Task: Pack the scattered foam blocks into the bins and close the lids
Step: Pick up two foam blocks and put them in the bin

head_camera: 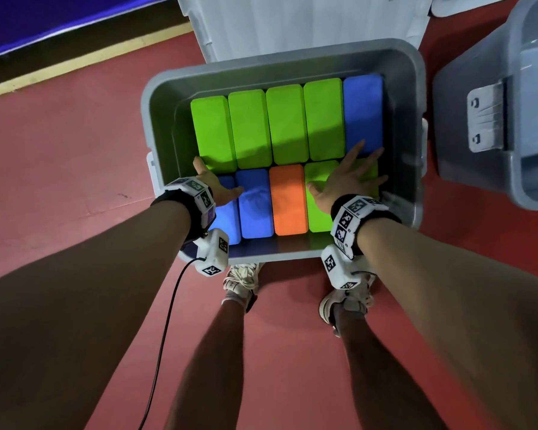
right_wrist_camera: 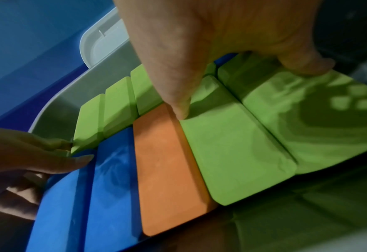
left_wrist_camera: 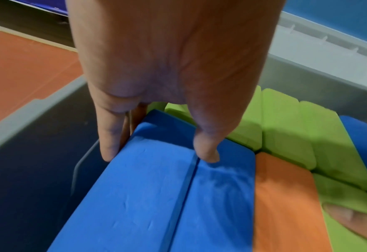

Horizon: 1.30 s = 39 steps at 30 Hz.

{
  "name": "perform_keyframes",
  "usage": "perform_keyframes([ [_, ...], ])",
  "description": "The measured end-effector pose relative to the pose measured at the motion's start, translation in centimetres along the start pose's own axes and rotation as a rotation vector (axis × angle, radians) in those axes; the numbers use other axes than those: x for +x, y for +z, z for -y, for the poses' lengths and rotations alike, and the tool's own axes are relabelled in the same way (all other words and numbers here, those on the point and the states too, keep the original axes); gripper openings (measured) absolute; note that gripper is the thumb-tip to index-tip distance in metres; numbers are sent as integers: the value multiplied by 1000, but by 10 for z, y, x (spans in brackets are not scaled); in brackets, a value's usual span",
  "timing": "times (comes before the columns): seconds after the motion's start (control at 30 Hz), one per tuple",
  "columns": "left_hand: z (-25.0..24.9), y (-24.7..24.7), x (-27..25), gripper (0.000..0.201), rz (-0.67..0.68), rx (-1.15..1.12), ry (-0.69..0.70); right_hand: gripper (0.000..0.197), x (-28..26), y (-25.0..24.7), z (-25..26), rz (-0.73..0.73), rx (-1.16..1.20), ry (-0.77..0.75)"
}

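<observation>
A grey bin (head_camera: 412,125) stands on the red floor, packed with foam blocks in two rows. The far row has several green blocks (head_camera: 252,128) and a blue one (head_camera: 363,113). The near row holds two blue blocks (head_camera: 257,209), an orange block (head_camera: 288,201) and two green ones (head_camera: 319,212). My left hand (head_camera: 218,178) presses on the leftmost blue block (left_wrist_camera: 148,196), fingers down its left edge and thumb (left_wrist_camera: 206,150) at the seam. My right hand (head_camera: 345,175) lies flat with spread fingers on the near green blocks (right_wrist_camera: 238,153), thumb (right_wrist_camera: 178,105) by the orange block (right_wrist_camera: 169,170).
The bin's white lid (head_camera: 308,23) stands open behind it. A second grey bin (head_camera: 479,150) with a latch sits close on the right. My shoes (head_camera: 243,280) touch the near wall, and a black cable (head_camera: 168,321) hangs from the left wrist.
</observation>
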<state>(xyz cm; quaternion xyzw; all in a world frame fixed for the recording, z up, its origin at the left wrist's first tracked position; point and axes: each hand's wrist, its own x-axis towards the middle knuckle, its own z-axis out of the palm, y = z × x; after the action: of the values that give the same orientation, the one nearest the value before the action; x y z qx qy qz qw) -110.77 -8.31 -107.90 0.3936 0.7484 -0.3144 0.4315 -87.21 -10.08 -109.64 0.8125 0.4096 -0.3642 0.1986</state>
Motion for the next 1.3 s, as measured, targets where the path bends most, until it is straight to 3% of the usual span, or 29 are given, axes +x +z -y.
perform_keyframes([
  [0.2,-11,18,-2,133,-92,212,-48,141,10,-1,-17,-46,-32,-87],
  [0.4,-27,25,4,125,-81,329,7,129,15,-3,-23,2,-61,-96],
  [0.57,-14,31,1,118,-184,-22,14,118,13,-4,-27,51,-76,-108],
  [0.8,-8,29,20,114,-175,-69,40,125,22,-10,-21,52,-51,-51],
  [0.97,6,21,32,106,-18,-113,77,120,17,-8,-27,14,-103,-62],
  [1.03,9,16,33,111,49,-183,73,115,10,-3,-21,-41,-144,-64],
  [1.17,15,12,39,113,18,-240,79,92,11,1,-4,-123,-127,-70],
  [1.23,22,19,34,113,76,-408,30,99,11,3,-2,-69,-134,-89],
  [1.3,27,26,35,116,39,-541,-36,110,10,0,-3,-46,-165,-71],
])
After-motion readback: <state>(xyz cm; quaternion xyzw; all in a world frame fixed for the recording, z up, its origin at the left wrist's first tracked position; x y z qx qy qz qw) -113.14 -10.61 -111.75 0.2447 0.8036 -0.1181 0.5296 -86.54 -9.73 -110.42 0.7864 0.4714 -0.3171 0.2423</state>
